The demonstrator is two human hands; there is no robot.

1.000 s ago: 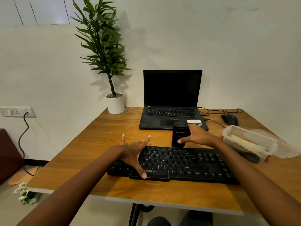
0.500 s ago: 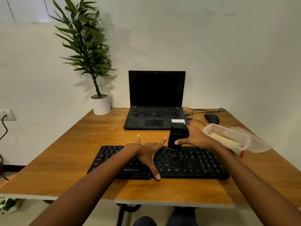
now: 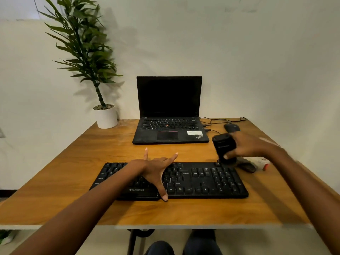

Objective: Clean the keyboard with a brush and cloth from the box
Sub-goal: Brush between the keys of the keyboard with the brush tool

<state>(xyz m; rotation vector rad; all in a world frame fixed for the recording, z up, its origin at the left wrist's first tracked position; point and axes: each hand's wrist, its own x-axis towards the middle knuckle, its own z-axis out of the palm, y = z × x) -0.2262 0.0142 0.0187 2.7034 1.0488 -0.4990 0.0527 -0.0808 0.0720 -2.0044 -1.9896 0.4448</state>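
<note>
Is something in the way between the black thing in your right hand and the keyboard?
Nothing visible is. The right hand holds the black thing right by the keyboard's far right corner. Only the left hand, spread flat, covers some middle keys.

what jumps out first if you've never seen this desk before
The left hand, fingers spread wide, spans the black keyboard near the front of the desk. To its right, the right hand grips a stubby black tool by the keyboard's far right corner. Behind them an open laptop with a dark screen sits beside a tall potted plant.
</note>
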